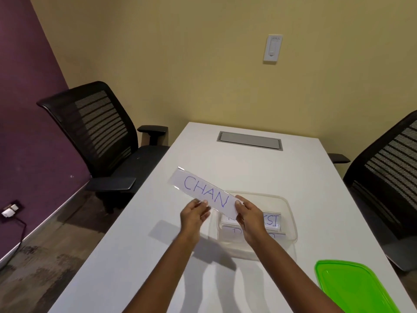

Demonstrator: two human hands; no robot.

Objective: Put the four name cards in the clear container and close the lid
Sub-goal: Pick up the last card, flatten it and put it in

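A name card (pixel 200 189) in a clear sleeve, with CHAN written in blue, is held above the table, tilted down to the right. My left hand (pixel 195 214) grips its lower edge and my right hand (pixel 247 213) grips its right end. Just behind and right of my hands, the clear container (pixel 287 207) stands open on the white table. Inside it lie at least two name cards (pixel 272 222), partly hidden by my right hand. The green lid (pixel 352 288) lies flat near the table's front right edge.
The white table (pixel 140 256) has a grey cable hatch (pixel 249 141) set into its far end. A black mesh chair (pixel 99 132) stands to the left and another chair (pixel 388 184) to the right. A wall switch (pixel 273 48) is on the yellow wall.
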